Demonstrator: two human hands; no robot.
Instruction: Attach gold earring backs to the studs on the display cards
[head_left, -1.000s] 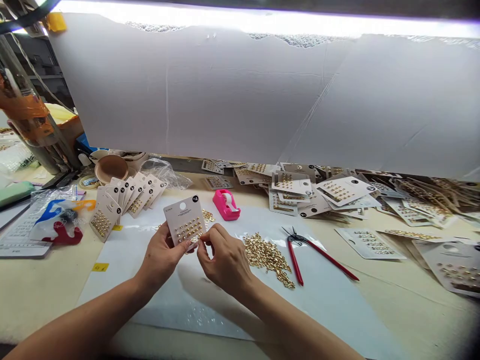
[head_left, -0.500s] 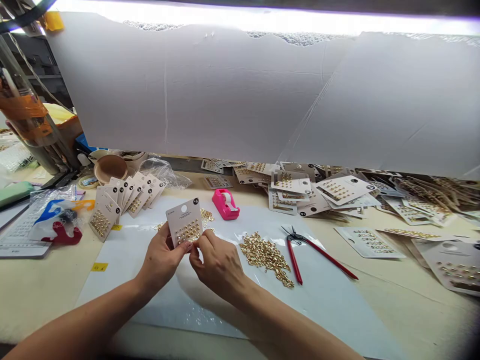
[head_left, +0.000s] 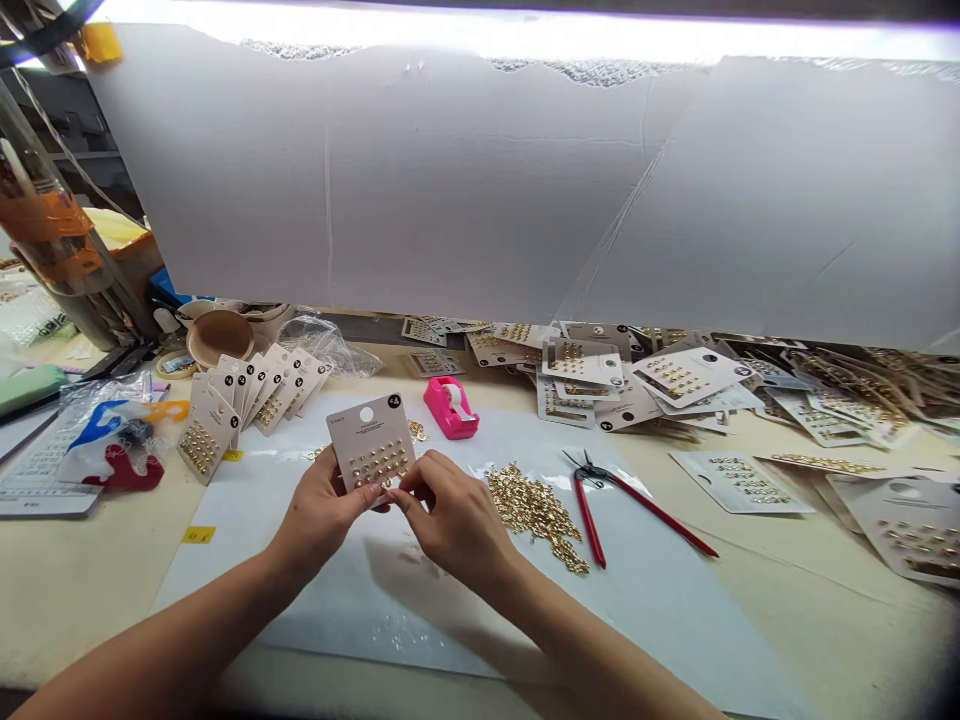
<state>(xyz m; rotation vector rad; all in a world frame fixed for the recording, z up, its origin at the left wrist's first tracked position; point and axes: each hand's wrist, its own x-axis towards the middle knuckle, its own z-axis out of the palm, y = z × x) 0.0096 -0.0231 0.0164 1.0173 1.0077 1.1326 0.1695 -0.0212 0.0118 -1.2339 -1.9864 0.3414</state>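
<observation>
1. Since half a second ago, your right hand (head_left: pixel 450 512) has shifted a little to the right, and its back now covers the left edge of the loose gold pile (head_left: pixel 536 505).
2. The printed card (head_left: pixel 367 425) has stayed in your left hand (head_left: pixel 322 508), raised above the pale blue sheet (head_left: pixel 660 590); it has turned slightly more upright than in that earlier view.
3. Your left thumb presses the card's lower front while the other fingers lie behind it, so that grip is firm on the card.
4. Your right thumb and forefinger are narrowed together at the card's lower right edge; whether they pinch a small piece there, I cannot tell.
5. In your way, your left thumb hides part of the bottom row of gold studs, and the card blocks some loose gold rings (head_left: pixel 417 431) behind it.
6. Past the card sits the pink tape dispenser (head_left: pixel 452 420); the red-handled pliers (head_left: pixel 589 520) lie just right of the gold pile, jaws spread.
7. Filled cards (head_left: pixel 206 425) stand fanned out to your left, and a heap of cards (head_left: pixel 686 378) spreads at the back right, partly under the white board (head_left: pixel 450 180).
</observation>
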